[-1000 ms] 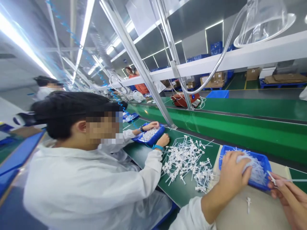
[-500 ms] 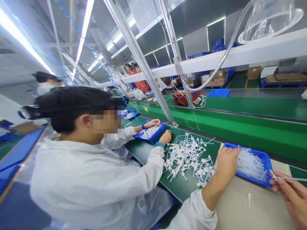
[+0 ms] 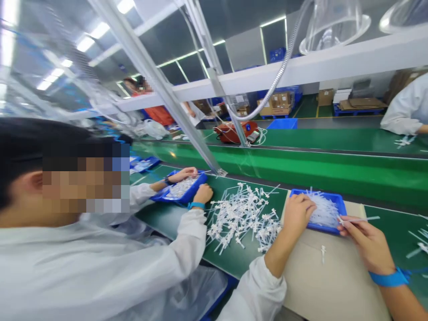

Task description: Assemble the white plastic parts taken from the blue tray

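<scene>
My left hand [image 3: 297, 213] is at the left rim of a blue tray [image 3: 340, 200], its fingers bent and pressed together; what they hold, if anything, is hidden. Thin translucent plastic strips [image 3: 323, 209] fill that tray. At the tray's right front corner, my right hand [image 3: 366, 238] pinches a thin white strip [image 3: 369, 219], which points right. A single white piece [image 3: 323, 254] lies on the beige mat [image 3: 301, 276] between my forearms. Left of my left hand is a loose heap of white pieces with strips [image 3: 234, 214].
A co-worker in a white coat [image 3: 133, 263] sits close on my left, both hands around another blue tray [image 3: 192, 194]. A metal post [image 3: 187, 122] rises behind. More white pieces [image 3: 421, 246] lie at far right. Another person's sleeve [image 3: 406, 107] shows across the bench.
The view has turned right, so the co-worker, heap and tray sit further left. My right wrist with its blue band has come into view. My right hand still holds the strip.
</scene>
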A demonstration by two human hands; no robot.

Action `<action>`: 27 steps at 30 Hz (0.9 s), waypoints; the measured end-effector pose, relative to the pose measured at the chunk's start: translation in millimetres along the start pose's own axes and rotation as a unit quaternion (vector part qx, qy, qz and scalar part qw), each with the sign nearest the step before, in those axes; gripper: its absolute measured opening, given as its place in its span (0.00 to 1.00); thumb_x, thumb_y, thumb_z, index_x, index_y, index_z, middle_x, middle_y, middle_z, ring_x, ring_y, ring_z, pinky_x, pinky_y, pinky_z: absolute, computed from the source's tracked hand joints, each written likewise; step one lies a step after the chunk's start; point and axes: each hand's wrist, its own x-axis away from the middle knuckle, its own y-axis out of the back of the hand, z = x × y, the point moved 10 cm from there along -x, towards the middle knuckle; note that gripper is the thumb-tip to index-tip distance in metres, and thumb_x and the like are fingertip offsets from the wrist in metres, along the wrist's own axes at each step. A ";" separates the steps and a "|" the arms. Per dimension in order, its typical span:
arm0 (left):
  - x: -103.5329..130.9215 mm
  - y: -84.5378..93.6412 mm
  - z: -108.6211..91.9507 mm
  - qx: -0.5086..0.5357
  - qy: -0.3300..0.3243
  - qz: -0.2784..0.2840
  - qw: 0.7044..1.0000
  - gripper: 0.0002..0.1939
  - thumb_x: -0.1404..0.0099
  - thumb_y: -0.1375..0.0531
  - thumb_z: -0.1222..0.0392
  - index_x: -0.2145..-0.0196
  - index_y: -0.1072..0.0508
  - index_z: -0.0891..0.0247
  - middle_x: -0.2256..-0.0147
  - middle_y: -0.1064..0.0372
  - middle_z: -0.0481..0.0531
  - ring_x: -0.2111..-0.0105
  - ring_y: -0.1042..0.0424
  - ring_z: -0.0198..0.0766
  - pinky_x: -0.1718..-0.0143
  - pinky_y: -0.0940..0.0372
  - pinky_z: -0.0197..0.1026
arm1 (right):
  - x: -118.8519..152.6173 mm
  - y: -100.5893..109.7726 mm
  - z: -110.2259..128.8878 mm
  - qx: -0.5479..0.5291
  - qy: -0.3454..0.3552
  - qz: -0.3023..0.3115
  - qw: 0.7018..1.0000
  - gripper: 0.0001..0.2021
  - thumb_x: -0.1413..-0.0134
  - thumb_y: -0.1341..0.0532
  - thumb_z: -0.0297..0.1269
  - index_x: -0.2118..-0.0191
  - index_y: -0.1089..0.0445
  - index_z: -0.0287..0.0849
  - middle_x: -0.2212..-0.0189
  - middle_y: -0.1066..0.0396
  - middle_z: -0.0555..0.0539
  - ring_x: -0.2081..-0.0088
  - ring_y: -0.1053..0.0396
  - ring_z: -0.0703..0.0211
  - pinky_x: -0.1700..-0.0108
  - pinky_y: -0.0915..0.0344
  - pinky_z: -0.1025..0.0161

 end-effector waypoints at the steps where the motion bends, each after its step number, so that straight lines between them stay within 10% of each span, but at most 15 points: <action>1: 0.0 0.7 0.7 0.003 -0.003 -0.003 1.000 0.05 0.27 0.32 0.57 0.61 0.14 0.57 0.58 0.20 0.54 0.55 0.24 0.45 0.50 0.34 0.49 | 0.7 -3.8 0.9 -0.003 -0.017 0.006 1.000 0.21 0.49 0.22 0.52 0.57 0.14 0.41 0.60 0.15 0.35 0.65 0.17 0.45 0.62 0.17 0.52; 16: -2.3 40.6 14.4 0.033 0.010 -0.111 0.993 0.10 0.25 0.39 0.61 0.48 0.24 0.59 0.52 0.22 0.57 0.51 0.23 0.48 0.46 0.30 0.50 | 2.9 -24.3 5.4 -0.107 -0.088 0.023 0.990 0.21 0.49 0.22 0.54 0.60 0.15 0.40 0.63 0.16 0.39 0.67 0.19 0.53 0.60 0.20 0.59; 19: -48.4 35.7 30.4 -0.011 0.064 -0.014 0.998 0.12 0.24 0.41 0.60 0.46 0.23 0.58 0.50 0.20 0.58 0.51 0.22 0.47 0.45 0.30 0.49 | 0.5 -23.4 4.1 -0.130 -0.091 0.015 0.987 0.21 0.50 0.22 0.54 0.60 0.16 0.40 0.64 0.16 0.40 0.67 0.19 0.53 0.60 0.20 0.59; 21: -85.6 8.4 45.2 -0.067 0.119 0.135 0.981 0.15 0.23 0.43 0.60 0.43 0.23 0.60 0.48 0.20 0.59 0.48 0.22 0.46 0.44 0.31 0.46 | -0.8 -22.4 4.2 -0.144 -0.089 0.010 0.985 0.21 0.50 0.23 0.54 0.60 0.16 0.40 0.65 0.16 0.40 0.67 0.19 0.53 0.60 0.21 0.58; 27: -148.2 -71.1 45.9 -0.099 0.133 0.336 0.927 0.06 0.37 0.27 0.61 0.68 0.18 0.65 0.67 0.19 0.55 0.65 0.20 0.44 0.55 0.28 0.43 | -0.5 -26.3 9.3 -0.176 -0.084 0.012 0.981 0.19 0.47 0.24 0.52 0.60 0.16 0.40 0.68 0.16 0.42 0.68 0.19 0.54 0.61 0.22 0.58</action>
